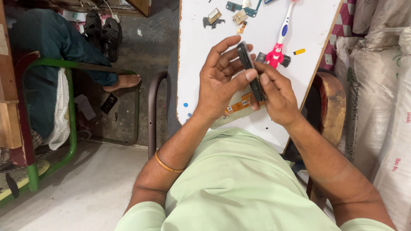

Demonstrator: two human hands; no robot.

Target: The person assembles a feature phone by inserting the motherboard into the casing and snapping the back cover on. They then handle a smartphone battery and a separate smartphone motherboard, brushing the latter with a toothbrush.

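Note:
A dark slim phone (250, 70) is held on edge between both hands above a white board (197, 55). My left hand (222, 81) cups its left side, thumb pressed across the edge. My right hand (276, 94) grips the lower right part. Under the hands lies a flat phone part with orange flex strips (237, 107). Just beyond the phone a toothbrush with a pink bear handle (280, 40) lies on the board.
Small metal brackets and circuit pieces (214, 19) lie at the board's far edge, with a yellow bit (299, 51) at right. White sacks (381, 85) stand on the right. Another person's leg and bare foot (124, 81) rest by a green metal frame (70, 128) at left.

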